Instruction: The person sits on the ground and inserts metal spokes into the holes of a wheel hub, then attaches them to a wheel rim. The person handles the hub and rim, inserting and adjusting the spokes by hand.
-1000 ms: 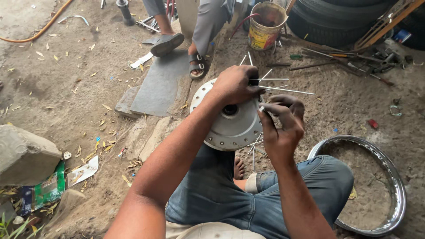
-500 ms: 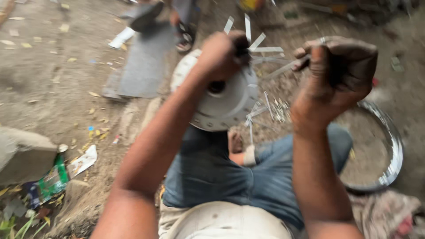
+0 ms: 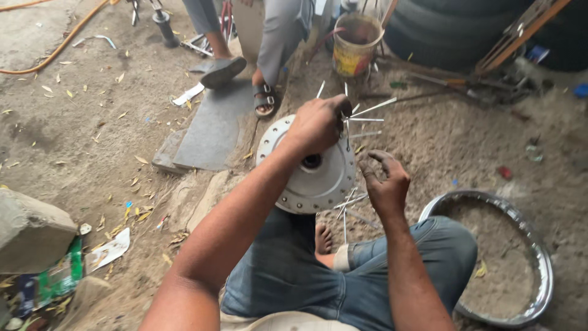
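Observation:
A round grey metal wheel hub (image 3: 318,181) with a ring of holes stands on edge over my lap. Thin metal spokes (image 3: 367,116) stick out of its far side, and more spokes (image 3: 349,202) hang from its lower right. My left hand (image 3: 318,125) grips the top of the hub among the upper spokes. Just right of the hub, my right hand (image 3: 384,184) hovers with fingers loosely curled and apart, holding nothing I can see.
A chrome wheel rim (image 3: 539,263) lies on the dirt at my right. A grey slab (image 3: 214,129) lies ahead left. Another person's sandalled feet (image 3: 264,98) stand beyond the hub, next to a yellow bucket (image 3: 356,46). Tyres (image 3: 453,30) are stacked behind. A stone (image 3: 30,230) sits left.
My right hand, raised high and closed on a spoke half a second ago, has dropped beside the hub with nothing in it. My left hand stays on the hub's top.

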